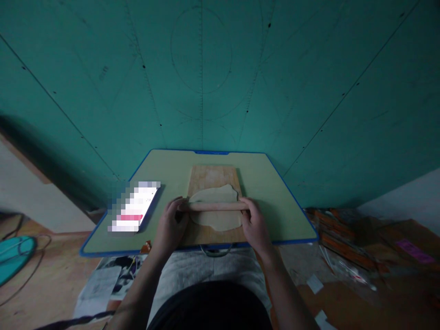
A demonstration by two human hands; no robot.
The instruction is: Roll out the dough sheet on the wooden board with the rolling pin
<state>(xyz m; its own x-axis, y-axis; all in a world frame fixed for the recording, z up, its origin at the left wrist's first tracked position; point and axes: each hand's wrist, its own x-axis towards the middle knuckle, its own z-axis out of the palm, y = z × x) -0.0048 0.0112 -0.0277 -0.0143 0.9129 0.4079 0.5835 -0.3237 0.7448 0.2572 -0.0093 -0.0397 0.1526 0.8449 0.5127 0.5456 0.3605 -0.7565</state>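
Green wall (pixel 202 68) rises behind a blue-edged table (pixel 275 197), and on it I see a wooden board (pixel 213 173) with a flattened sheet of dough (pixel 216 220). The left hand (pixel 172 225) and right hand (pixel 256 225) curl around opposite ends of a rolling pin (pixel 216 206) lying across the dough, though how tightly I can't tell; what seems a lit phone (pixel 135 206) lies left of the board.

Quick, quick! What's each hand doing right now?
Left hand: closed, holding the left end of the rolling pin on the dough.
Right hand: closed, holding the pin's right end.
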